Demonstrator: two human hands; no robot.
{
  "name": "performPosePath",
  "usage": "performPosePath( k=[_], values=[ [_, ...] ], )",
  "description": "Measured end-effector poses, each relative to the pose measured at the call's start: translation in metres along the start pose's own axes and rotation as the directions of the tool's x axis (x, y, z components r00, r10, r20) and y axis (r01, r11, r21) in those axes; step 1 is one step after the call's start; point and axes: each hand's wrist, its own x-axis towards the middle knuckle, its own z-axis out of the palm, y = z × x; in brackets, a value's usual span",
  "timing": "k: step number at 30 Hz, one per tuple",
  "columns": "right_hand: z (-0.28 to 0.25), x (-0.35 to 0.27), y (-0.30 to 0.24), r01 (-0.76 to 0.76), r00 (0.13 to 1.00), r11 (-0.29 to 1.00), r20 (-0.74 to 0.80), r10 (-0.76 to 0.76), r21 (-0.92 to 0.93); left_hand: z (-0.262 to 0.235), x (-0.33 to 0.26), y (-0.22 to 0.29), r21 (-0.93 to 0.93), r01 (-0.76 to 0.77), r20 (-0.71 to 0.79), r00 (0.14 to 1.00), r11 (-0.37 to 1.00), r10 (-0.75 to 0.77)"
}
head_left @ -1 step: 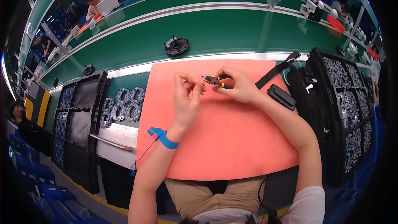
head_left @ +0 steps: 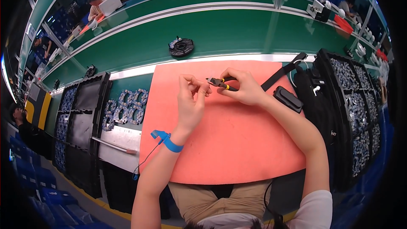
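Observation:
Above the salmon-coloured mat (head_left: 237, 144), both my hands are raised close together. My right hand (head_left: 246, 88) is wrapped round cutting pliers (head_left: 218, 82) with black and yellow handles, their jaws pointing left toward my other hand. My left hand (head_left: 192, 97) is closed in a pinch near the jaws; whatever lies between its fingertips is too small or hidden to make out. A blue wrist strap (head_left: 173, 145) with a thin cord circles my left wrist.
Ring-shaped blue circuit boards (head_left: 127, 106) lie left of the mat, beside a black divided tray (head_left: 80, 129). Another black tray (head_left: 354, 114) at right holds many small parts. A black case (head_left: 288, 99) rests on the mat's right edge. A round black base (head_left: 181, 47) sits on the green surface beyond.
The round black base on the green surface sits very slightly further right. My hands and the pliers stay practically in place.

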Motion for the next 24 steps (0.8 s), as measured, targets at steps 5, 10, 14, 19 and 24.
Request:
performPosePath(
  k=[5,10,14,19,24],
  values=[
    [0.002,0.001,0.000,0.022,1.000,0.999,0.007,-0.022,0.034,-0.002,-0.002,-0.005,0.139,-0.121,0.008,0.993,0.983,0.121],
    [-0.002,0.000,0.000,-0.001,0.999,0.999,0.034,-0.001,0.041,-0.001,-0.002,0.002,0.214,-0.132,0.050,0.991,0.968,0.124],
    [-0.004,0.001,-0.006,-0.066,0.994,0.998,0.084,0.068,-0.020,-0.002,-0.001,0.000,0.286,-0.177,0.051,0.984,0.942,0.170],
    [-0.009,-0.001,-0.017,-0.070,0.993,0.991,0.083,0.080,-0.114,-0.002,0.001,-0.003,0.261,-0.185,0.053,0.983,0.947,0.177],
    [-0.004,-0.002,-0.010,-0.008,0.998,0.984,0.054,0.017,-0.177,-0.001,-0.003,-0.006,0.185,-0.159,0.034,0.987,0.970,0.156]
  ],
)
